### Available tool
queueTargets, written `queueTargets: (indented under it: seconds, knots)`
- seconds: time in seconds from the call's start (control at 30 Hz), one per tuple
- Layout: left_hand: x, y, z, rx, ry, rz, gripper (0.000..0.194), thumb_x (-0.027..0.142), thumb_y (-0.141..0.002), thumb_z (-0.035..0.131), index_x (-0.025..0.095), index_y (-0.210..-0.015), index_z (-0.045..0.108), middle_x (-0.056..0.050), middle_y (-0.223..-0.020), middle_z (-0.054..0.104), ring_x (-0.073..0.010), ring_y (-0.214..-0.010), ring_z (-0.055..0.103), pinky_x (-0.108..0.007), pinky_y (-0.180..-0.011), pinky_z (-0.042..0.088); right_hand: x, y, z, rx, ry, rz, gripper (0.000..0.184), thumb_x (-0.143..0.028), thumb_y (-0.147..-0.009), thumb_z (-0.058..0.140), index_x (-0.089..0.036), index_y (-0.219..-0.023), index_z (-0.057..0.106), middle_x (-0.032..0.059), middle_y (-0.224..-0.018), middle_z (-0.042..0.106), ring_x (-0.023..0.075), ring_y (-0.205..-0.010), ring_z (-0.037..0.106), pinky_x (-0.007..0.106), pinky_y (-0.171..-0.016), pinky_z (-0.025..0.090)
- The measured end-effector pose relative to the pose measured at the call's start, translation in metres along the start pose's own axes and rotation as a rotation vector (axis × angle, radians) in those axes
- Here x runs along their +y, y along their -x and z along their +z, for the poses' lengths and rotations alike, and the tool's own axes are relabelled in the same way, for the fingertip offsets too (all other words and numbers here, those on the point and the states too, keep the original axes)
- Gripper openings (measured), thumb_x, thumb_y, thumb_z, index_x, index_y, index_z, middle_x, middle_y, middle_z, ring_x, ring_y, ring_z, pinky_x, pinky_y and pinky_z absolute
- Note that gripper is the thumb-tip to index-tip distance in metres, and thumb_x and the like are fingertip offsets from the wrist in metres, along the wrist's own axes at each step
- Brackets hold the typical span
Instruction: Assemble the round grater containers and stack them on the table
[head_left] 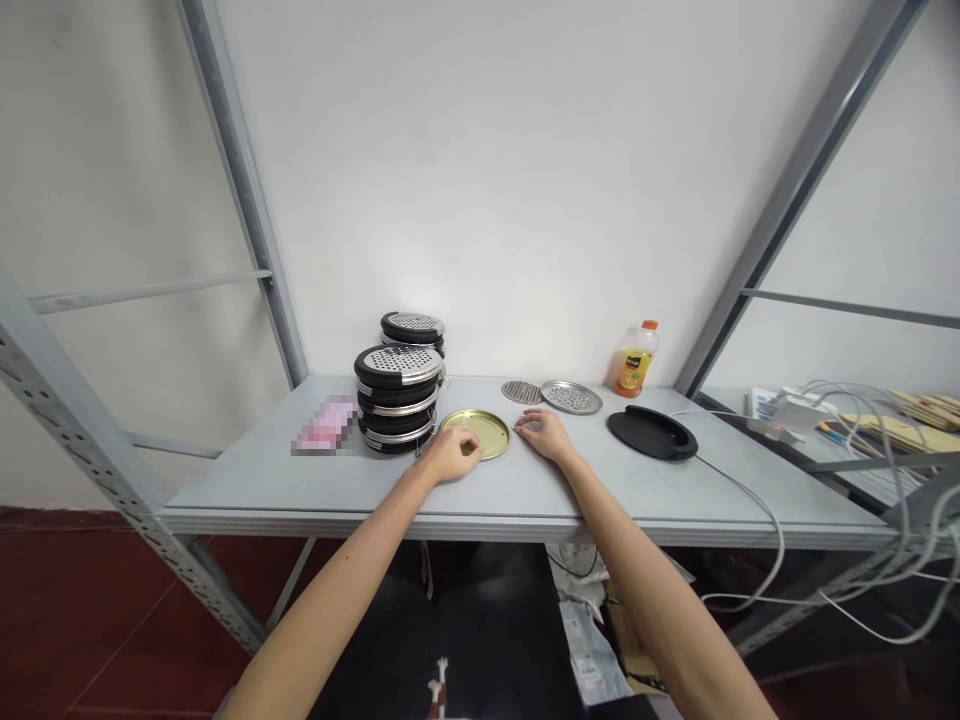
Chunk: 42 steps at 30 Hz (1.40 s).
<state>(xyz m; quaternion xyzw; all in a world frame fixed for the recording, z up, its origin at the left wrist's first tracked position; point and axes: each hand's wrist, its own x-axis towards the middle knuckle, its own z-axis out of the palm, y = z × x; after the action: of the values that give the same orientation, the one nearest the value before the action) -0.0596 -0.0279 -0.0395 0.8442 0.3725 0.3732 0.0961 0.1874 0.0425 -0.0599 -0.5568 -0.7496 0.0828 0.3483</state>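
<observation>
A round gold metal tray (484,428) lies flat on the grey table (315,485). My left hand (450,453) rests on its near left edge with the fingers curled over the rim. At the tray's right edge, my right hand (545,432) has its fingers pressed together and touching the table; whether it holds anything I cannot make out. Just left of the tray stands a stack of round black tins with perforated silver lids (397,398), and a second such stack (413,331) is behind it.
Two perforated silver discs (571,397) (521,392) lie behind my right hand. A black round lid (651,433) and an orange juice bottle (634,360) are to the right. A pink blurred item (326,424) lies left. White cables (757,500) trail off the right side. Slanted shelf posts flank the table.
</observation>
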Motion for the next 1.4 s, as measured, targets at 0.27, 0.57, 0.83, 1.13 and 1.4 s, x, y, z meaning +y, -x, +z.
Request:
queueTargets:
  seconds: [0.27, 0.57, 0.83, 1.13, 1.4]
  knots:
    - [-0.005, 0.001, 0.003, -0.074, 0.027, 0.022, 0.014, 0.029, -0.073, 0.072, 0.021, -0.085, 0.072, -0.004, -0.098, 0.070, -0.0195, -0.091, 0.063, -0.033, -0.088, 0.047, 0.002, 0.000, -0.001, 0.122, 0.023, 0.202, 0.022, -0.032, -0.077, 0.056, -0.019, -0.086, 0.071, 0.0070, -0.091, 0.071, 0.0217, -0.089, 0.063, 0.030, -0.083, 0.045]
    - [-0.008, 0.001, 0.004, -0.042, 0.037, 0.027, 0.011, 0.018, -0.079, 0.063, 0.020, -0.084, 0.073, -0.004, -0.096, 0.070, -0.0191, -0.090, 0.064, -0.032, -0.085, 0.049, 0.000, -0.004, -0.003, 0.149, 0.182, 0.327, 0.031, -0.029, -0.080, 0.051, -0.016, -0.102, 0.069, 0.0133, -0.104, 0.068, 0.0254, -0.101, 0.060, 0.033, -0.089, 0.043]
    - [-0.006, 0.001, 0.003, -0.006, 0.040, 0.010, 0.007, 0.017, -0.075, 0.064, 0.018, -0.070, 0.069, -0.004, -0.087, 0.071, -0.0183, -0.083, 0.064, -0.030, -0.081, 0.049, 0.021, -0.019, -0.015, 0.117, 0.408, 0.176, 0.046, -0.035, -0.089, 0.043, -0.008, -0.124, 0.057, 0.0187, -0.128, 0.057, 0.0305, -0.124, 0.044, 0.040, -0.105, 0.028]
    - [-0.003, 0.001, 0.002, -0.030, 0.077, 0.000, 0.004, 0.016, -0.071, 0.066, 0.018, -0.067, 0.066, -0.003, -0.085, 0.071, -0.0185, -0.080, 0.064, -0.030, -0.076, 0.050, 0.029, -0.019, -0.008, 0.005, 0.353, 0.137, 0.054, -0.046, -0.095, 0.033, -0.011, -0.133, 0.050, 0.0168, -0.142, 0.045, 0.0297, -0.136, 0.033, 0.044, -0.111, 0.021]
    - [-0.002, 0.001, 0.001, 0.006, 0.061, 0.036, 0.005, 0.018, -0.074, 0.065, 0.019, -0.069, 0.066, -0.003, -0.085, 0.071, -0.0185, -0.082, 0.064, -0.033, -0.087, 0.048, -0.010, -0.037, 0.021, -0.090, 0.276, 0.108, 0.061, -0.049, -0.094, 0.032, -0.007, -0.137, 0.044, 0.0190, -0.146, 0.039, 0.0274, -0.137, 0.033, 0.039, -0.111, 0.022]
